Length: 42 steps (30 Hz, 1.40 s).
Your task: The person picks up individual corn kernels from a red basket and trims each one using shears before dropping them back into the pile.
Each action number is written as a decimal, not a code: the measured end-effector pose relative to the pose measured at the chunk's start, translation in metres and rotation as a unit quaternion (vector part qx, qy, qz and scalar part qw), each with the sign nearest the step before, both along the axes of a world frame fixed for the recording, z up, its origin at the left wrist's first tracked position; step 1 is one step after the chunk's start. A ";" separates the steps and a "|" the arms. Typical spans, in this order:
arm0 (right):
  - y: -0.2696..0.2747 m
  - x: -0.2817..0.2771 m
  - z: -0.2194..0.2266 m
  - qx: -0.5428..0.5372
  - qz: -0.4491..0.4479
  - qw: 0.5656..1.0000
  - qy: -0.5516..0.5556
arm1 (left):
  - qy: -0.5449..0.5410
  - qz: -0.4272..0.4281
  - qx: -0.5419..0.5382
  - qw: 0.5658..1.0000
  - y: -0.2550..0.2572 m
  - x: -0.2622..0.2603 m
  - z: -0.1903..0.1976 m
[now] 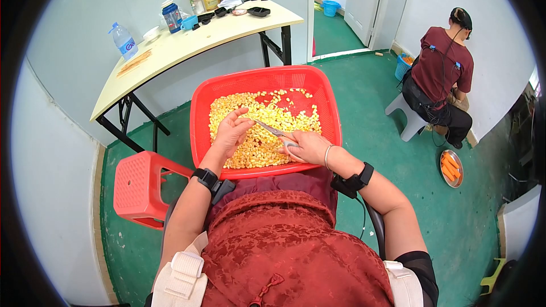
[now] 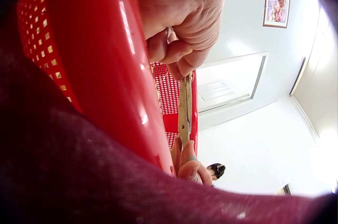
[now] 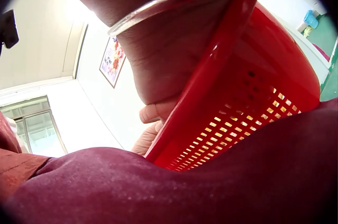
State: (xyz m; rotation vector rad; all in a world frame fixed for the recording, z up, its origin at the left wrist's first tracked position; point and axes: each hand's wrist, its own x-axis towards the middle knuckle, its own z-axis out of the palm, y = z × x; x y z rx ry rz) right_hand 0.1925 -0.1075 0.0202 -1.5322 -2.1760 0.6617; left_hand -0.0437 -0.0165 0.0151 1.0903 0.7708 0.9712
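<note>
A red plastic basket point(image 1: 333, 108) with perforated walls rests on the person's lap, holding many loose yellow corn kernels point(image 1: 244, 150). Over the kernels, the right hand point(image 1: 310, 146) grips a pair of scissors point(image 1: 269, 128) by its grey handles, blades pointing left. The left hand point(image 1: 232, 135) is held up at the blade tips, its fingers curled. In the left wrist view, its thumb and fingers pinch a small pale thing at the tips of the scissors point(image 2: 184, 110), mostly covered by the fingers. The basket's rim point(image 3: 227, 39) hides most of the right hand's fingers in the right wrist view.
A long table point(image 1: 222, 35) with bottles, cups and black trays stands ahead on the left. A red stool point(image 1: 138, 185) is by the left side. To the right, another person point(image 1: 446, 62) sits on a grey stool, near a metal bowl point(image 1: 442, 158) of carrots.
</note>
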 end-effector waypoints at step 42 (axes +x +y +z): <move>-0.001 -0.002 0.007 -0.038 -0.063 0.997 0.012 | 0.469 -0.029 0.326 0.820 0.000 0.002 -0.019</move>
